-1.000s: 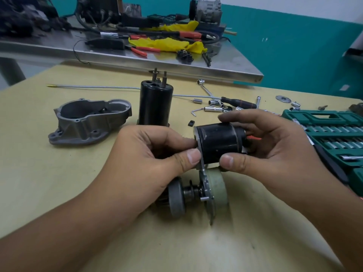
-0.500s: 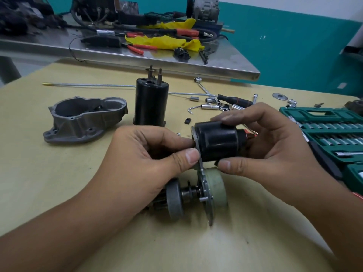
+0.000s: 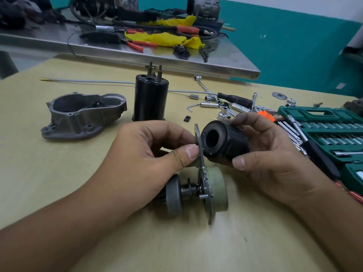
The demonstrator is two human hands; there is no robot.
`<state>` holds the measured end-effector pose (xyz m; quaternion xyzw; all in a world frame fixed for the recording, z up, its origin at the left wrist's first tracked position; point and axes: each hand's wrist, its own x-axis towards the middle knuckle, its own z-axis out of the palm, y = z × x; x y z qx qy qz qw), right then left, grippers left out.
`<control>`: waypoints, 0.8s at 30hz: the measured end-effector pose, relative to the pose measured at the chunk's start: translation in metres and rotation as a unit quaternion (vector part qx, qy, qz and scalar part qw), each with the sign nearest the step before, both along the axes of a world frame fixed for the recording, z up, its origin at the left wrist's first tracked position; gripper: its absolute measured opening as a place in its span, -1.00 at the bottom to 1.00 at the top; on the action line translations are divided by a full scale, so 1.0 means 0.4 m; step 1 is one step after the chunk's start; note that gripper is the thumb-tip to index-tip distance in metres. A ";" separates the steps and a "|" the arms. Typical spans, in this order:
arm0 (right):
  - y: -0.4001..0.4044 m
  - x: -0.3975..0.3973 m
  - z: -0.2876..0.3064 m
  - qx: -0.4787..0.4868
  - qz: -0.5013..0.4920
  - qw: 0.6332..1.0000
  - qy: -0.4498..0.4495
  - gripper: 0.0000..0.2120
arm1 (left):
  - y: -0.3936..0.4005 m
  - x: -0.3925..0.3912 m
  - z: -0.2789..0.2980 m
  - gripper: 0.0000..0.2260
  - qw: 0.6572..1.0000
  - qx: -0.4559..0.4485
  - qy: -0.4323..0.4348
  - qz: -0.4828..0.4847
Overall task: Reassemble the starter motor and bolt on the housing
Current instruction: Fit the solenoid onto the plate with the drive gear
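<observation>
My right hand [image 3: 263, 154] grips a short black solenoid cylinder [image 3: 224, 141], its open bore turned toward me and a little apart from the metal mounting plate [image 3: 202, 163]. My left hand [image 3: 149, 154] pinches that plate's upper part between thumb and fingers. Below the plate sit a pale green gear cover [image 3: 217, 188] and a grey drive pinion with its shaft [image 3: 174, 195], resting on the table. The tall black motor body [image 3: 150, 99] stands upright behind my hands. Off to the left, the grey cast housing [image 3: 82, 114] lies open side up.
A green socket set case [image 3: 332, 132] lies open at the right, with loose sockets, hex keys and a black-handled driver [image 3: 235, 99] scattered behind. A thin metal rod [image 3: 88, 81] lies across the back. A steel bench [image 3: 137, 54] with pliers and yellow rags stands beyond.
My right hand has pulled the black solenoid off the plate and tilted it, so its open bore now faces me. My left hand keeps its pinch on the plate.
</observation>
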<state>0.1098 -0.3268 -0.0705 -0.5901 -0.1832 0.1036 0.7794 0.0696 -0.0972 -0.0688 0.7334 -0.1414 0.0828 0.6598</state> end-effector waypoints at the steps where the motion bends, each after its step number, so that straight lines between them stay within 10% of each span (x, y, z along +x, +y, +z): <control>1: -0.001 0.002 -0.003 0.001 0.005 1.000 -0.003 -0.34 | 0.001 0.001 -0.001 -0.92 1.000 0.001 0.001 -0.007; 24: 0.005 0.003 -0.003 0.164 0.076 0.983 0.027 -0.37 | -0.007 0.003 0.017 -0.96 0.996 0.073 -0.055 -0.003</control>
